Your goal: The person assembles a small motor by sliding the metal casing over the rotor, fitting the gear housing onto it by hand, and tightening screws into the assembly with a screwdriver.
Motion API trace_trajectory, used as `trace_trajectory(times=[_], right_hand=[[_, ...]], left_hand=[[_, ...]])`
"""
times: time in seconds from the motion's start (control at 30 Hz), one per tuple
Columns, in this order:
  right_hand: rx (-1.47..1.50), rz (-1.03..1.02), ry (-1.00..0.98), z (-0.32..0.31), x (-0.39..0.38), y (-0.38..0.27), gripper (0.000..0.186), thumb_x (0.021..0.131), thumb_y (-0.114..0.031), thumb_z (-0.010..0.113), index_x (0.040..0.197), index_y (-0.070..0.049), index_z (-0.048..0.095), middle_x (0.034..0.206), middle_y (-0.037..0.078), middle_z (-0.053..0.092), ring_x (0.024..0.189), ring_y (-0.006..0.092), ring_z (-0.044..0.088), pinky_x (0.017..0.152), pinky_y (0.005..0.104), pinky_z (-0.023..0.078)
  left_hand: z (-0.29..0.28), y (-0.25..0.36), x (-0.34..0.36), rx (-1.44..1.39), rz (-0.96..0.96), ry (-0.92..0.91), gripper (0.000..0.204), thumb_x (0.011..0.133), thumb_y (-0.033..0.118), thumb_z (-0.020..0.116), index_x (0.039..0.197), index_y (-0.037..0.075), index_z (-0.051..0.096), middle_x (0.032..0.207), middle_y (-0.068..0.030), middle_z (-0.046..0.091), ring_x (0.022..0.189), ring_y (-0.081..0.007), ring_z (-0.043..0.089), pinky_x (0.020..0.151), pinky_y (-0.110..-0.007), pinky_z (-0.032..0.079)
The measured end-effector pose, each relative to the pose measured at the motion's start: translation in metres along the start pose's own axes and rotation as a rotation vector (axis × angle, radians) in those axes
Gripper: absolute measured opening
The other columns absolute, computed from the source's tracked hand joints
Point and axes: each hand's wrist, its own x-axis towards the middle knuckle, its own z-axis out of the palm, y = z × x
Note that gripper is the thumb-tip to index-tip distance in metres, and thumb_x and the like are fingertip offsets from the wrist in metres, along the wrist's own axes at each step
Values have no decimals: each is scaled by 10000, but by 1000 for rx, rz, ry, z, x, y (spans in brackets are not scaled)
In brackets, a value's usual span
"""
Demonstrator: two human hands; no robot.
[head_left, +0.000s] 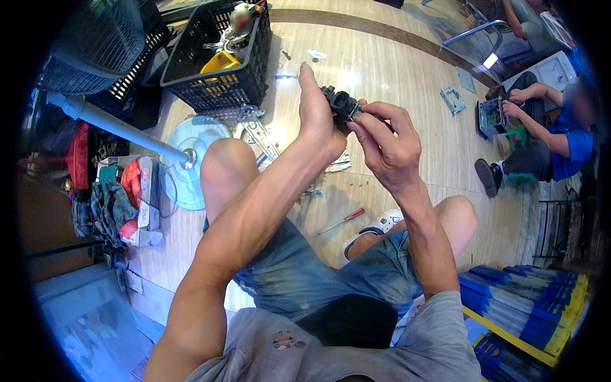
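A small black mechanical part [342, 102], blocky with a round opening, is held up between my two hands above the floor. My left hand [316, 113] supports it from the left side, one finger stretched upward and the others hidden behind the part. On its right side, my right hand [391, 148] pinches the part's edge between thumb and fingers. Whether the right fingers also grip a small tool cannot be made out. Below the hands, a screwdriver [344, 221] with a red handle lies on the floor. A pale metal frame [259, 137] rests beside my left knee.
A black plastic crate [219, 90] with a yellow piece inside stands at the far left. Nearer are a fan's round base [194, 175] and a box of cloths [147, 204]. At right, a person in blue works on a boxy device [491, 117]. Blue-and-yellow racks [528, 305] stand lower right.
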Motion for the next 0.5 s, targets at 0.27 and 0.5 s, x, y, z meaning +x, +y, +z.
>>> trace_trajectory(times=[0.27, 0.5], right_hand=[[-62, -3, 29, 1, 4, -9, 220, 705, 14, 773, 901, -11, 677, 975, 105, 649, 927, 287, 630, 796, 383, 505], [-130, -27, -26, -3, 7, -10, 233, 706, -13, 781, 917, -22, 684, 983, 89, 649, 975, 282, 619, 830, 394, 483]], left_hand=[[-2, 1, 2, 21, 11, 8, 847, 931, 756, 330, 1263, -22, 369, 924, -141, 574, 741, -251, 656, 627, -387, 553], [-1, 1, 1, -11, 42, 12, 809, 936, 747, 334, 1228, -6, 389, 893, -130, 580, 711, -241, 658, 596, -374, 553]])
